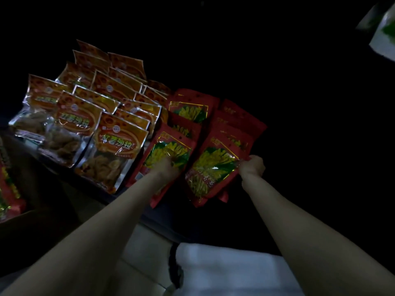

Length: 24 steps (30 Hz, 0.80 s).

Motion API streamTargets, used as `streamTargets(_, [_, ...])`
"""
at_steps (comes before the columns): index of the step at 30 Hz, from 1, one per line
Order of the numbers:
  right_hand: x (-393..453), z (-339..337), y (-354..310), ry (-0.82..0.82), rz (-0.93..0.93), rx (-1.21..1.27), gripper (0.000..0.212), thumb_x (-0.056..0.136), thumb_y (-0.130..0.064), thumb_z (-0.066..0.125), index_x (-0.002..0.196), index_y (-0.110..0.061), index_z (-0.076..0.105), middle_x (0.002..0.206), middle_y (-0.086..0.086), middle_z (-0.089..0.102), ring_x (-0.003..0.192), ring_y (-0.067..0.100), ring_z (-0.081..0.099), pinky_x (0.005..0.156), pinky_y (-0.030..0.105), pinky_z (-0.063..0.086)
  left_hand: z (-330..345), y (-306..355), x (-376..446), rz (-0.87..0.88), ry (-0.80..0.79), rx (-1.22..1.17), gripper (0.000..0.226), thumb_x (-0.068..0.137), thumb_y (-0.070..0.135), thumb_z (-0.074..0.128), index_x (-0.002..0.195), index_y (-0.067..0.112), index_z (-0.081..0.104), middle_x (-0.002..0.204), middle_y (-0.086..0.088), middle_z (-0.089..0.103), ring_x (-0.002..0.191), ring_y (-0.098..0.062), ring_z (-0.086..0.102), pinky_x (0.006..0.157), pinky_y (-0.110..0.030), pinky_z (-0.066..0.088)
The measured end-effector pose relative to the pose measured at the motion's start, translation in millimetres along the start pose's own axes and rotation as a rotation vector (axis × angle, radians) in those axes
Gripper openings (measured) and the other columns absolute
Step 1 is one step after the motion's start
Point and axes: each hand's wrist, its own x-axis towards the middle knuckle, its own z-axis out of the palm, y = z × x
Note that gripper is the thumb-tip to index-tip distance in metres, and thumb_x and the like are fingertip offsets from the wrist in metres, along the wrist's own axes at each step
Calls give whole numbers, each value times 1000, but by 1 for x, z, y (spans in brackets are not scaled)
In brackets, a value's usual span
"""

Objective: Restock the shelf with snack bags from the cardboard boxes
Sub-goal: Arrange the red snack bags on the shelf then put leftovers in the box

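At the far left edge a cardboard box (15, 216) shows only its dark rim and one corner, with red snack bags (8, 189) lying inside it. The shelf (149, 212) runs slantwise across the dim view and carries two kinds of stock: orange bags (115, 146) standing in rows on the left, several deep, and red bags in two rows on the right. The left hand (165, 166) lies on the face of the front bag of the left red row (168, 152); its fingers are too dark and blurred to tell whether they press flat or grip. The right hand (252, 165) pinches the right edge of the front bag of the right red row (215, 167), fingers curled round it. That bag stands at the shelf's front edge, its bottom corner hanging just past it. To the right of the red rows everything is black, so what is there cannot be told. Below the shelf edge lie pale floor tiles (139, 253). A green and white package (384, 33) shows in the top right corner.
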Motion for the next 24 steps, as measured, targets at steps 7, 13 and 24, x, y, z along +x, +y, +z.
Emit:
streamTargets(7, [3,13,2,-3,-17,57,27,89,-10,57,114,0,61,116,20,63,109,33,59,84,32,46,15,2,-3,85,-153,336,61,92,28,55,146,33,27,157,-14,-1,142,-34,20,114,-41,26])
streamTargets(13, [3,22,4,-250,39,18,90,83,-22,70,146,-2,8,148,19,29,134,33,34,104,36,33,23,9,-1,55,-192,508,62,99,27,39,150,26,3,158,-7,-10,143,-32,-15,115,-48,2])
streamTargets(24, [-14,3,-22,-35,15,-9,70,87,-11,62,143,-9,20,143,17,24,129,39,35,102,44,38,4,5,1,88,52,237,55,92,22,55,143,17,36,151,-16,26,135,-32,34,104,-36,36])
